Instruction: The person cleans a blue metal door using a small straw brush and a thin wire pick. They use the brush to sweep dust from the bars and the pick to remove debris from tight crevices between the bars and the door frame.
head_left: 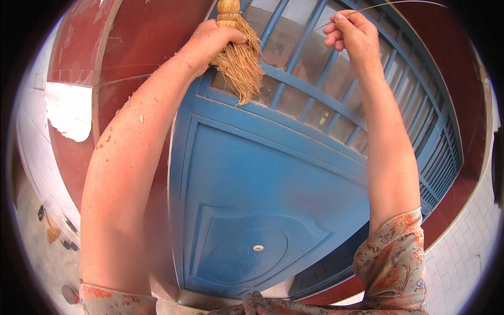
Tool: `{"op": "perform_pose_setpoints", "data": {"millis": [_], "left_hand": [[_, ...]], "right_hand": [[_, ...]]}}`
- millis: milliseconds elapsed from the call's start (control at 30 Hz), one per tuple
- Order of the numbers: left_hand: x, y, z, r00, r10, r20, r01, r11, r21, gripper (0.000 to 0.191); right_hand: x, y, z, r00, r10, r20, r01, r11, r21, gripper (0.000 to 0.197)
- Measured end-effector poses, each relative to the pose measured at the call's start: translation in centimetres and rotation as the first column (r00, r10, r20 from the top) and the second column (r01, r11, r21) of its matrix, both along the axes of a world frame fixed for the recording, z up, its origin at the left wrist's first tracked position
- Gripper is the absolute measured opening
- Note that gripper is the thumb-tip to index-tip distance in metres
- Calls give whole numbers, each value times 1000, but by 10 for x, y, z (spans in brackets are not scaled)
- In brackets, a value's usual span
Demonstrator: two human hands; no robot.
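My left hand [210, 41] grips a straw whisk broom [241, 69] by the base of its bristles, just below the bound neck. The bristle tips hang down near the lower rail of a blue barred window grille [315, 92]. Higher at the right, my right hand [354, 35] pinches a thin wire-like strand [397, 2] between thumb and fingers, in front of the bars. That strand curves away to the upper right. Below both hands is a blue panelled door [271, 173] with a small round fitting [258, 248]. Bits of debris cling to my left forearm.
Dark red wall panels [130, 47] flank the blue frame, with a bright white patch [71, 112] at the left. Another straw broom [52, 233] and a pair of shoes [69, 245] lie on the floor at lower left. Pale tiles [453, 260] are at lower right.
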State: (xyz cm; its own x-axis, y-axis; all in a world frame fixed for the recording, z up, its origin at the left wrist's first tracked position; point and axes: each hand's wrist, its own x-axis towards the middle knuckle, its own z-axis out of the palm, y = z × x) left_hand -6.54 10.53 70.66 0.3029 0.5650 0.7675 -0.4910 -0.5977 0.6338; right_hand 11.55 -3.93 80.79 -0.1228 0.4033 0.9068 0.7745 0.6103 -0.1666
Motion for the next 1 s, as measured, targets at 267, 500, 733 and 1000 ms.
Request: {"op": "perform_pose_setpoints", "data": {"millis": [267, 500, 733, 1000], "left_hand": [[-2, -3, -1, 1000, 8, 3, -8, 1000, 27, 29], [-2, -2, -1, 1000, 15, -5, -15, 999, 38, 28], [-2, -7, -2, 1000, 17, -7, -17, 1000, 11, 32], [-1, -2, 0, 1000, 11, 1, -11, 1000, 11, 29]], "right_hand": [[-24, 26, -16, 877, -329, 349, 443, 834, -328, 17], [-43, 44, -14, 847, -363, 388, 522, 704, -482, 17], [-36, 41, -9, 897, -404, 180, 441, 783, -438, 23], [-52, 31, 7, 667, -513, 541, 743, 518, -425, 20]]}}
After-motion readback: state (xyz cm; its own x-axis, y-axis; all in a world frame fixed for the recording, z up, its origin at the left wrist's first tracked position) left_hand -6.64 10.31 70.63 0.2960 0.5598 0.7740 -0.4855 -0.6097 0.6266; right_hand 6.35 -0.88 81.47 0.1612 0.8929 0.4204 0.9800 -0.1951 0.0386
